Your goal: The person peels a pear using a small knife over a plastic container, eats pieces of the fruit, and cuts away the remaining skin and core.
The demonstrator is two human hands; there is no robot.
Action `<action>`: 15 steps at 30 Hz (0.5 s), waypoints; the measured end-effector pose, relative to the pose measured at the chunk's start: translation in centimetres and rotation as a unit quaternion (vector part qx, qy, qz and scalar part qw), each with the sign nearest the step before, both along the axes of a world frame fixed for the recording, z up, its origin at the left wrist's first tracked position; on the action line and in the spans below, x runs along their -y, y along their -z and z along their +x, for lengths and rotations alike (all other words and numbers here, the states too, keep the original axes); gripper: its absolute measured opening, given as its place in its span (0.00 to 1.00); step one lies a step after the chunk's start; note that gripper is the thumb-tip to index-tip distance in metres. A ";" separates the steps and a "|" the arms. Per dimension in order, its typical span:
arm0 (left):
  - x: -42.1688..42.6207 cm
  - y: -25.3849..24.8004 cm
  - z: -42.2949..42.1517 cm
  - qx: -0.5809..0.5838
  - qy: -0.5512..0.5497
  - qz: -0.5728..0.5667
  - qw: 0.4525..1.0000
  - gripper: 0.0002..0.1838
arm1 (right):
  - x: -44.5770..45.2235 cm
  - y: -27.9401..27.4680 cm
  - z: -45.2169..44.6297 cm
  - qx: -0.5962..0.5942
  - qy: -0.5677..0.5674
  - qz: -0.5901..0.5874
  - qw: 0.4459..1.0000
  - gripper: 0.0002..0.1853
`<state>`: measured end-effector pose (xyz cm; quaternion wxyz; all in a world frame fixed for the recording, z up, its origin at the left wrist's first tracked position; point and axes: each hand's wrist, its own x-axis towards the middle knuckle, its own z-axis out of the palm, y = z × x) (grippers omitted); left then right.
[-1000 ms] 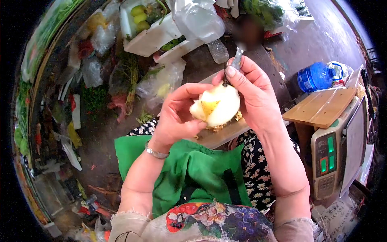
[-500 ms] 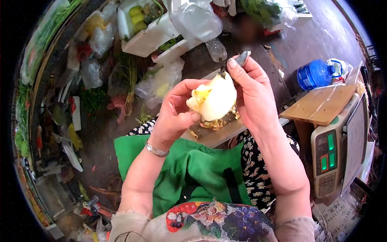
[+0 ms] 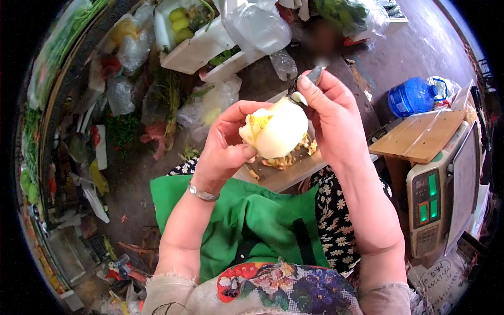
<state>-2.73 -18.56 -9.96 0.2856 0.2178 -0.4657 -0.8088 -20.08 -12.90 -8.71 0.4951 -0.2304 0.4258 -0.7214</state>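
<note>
A pale, rounded, peeled piece of produce (image 3: 283, 130) with a yellow patch on its left side is held up in front of me. My left hand (image 3: 223, 139) grips its left side, the thumb below and the fingers curled behind. My right hand (image 3: 333, 107) is closed on a small dark-bladed tool (image 3: 315, 75), pinched between thumb and fingers. The blade meets the top of the produce, where a small pale sliver (image 3: 298, 98) stands out. Beneath, a shallow tray (image 3: 278, 181) bears brownish-yellow scraps (image 3: 278, 162).
A scale (image 3: 426, 210) with a wooden board (image 3: 420, 137) on top stands at the right, a blue bottle (image 3: 412, 98) behind it. White foam boxes (image 3: 197, 54) lie ahead. Bagged vegetables fill the left. A green apron (image 3: 236, 220) covers my lap.
The produce has turned in my left hand, its yellow patch moving leftward. My right hand with the tool has shifted slightly, and a sliver now shows at the blade.
</note>
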 end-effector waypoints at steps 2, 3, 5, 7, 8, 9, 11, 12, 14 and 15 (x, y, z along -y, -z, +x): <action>0.2 -0.1 0.1 -0.004 0.013 0.011 1.000 0.37 | 0.1 0.7 -0.4 0.148 -0.068 0.024 0.986 0.06; 0.1 0.1 0.1 -0.015 0.019 0.019 1.000 0.37 | 0.0 0.4 -0.3 0.173 -0.065 0.051 0.981 0.05; 0.0 0.2 0.1 -0.026 0.025 0.027 0.999 0.37 | 0.1 0.7 -0.4 0.189 -0.069 0.053 0.978 0.05; 0.1 0.1 0.1 -0.037 0.029 0.058 0.997 0.37 | 0.1 1.3 -0.7 0.207 -0.073 0.055 0.974 0.05; 0.0 0.0 0.0 -0.037 0.030 0.059 0.997 0.37 | 0.1 1.7 -1.0 0.230 -0.089 0.038 0.968 0.05; -0.1 0.0 -0.2 -0.026 0.013 0.056 0.998 0.40 | 0.0 2.0 -1.2 0.254 -0.105 0.021 0.961 0.05; 0.0 0.1 -0.1 -0.015 -0.004 0.052 0.999 0.43 | 0.0 2.0 -1.2 0.244 -0.104 0.023 0.964 0.05; 0.1 0.2 0.0 -0.030 0.003 0.071 0.997 0.43 | 0.0 1.9 -1.2 0.234 -0.102 0.024 0.967 0.05; 0.2 0.3 0.0 -0.047 0.011 0.088 0.995 0.43 | 0.1 1.3 -0.6 0.235 -0.075 0.039 0.968 0.05; 0.2 0.4 0.0 -0.050 0.010 0.086 0.995 0.42 | 0.2 1.0 -0.3 0.239 -0.045 0.057 0.968 0.05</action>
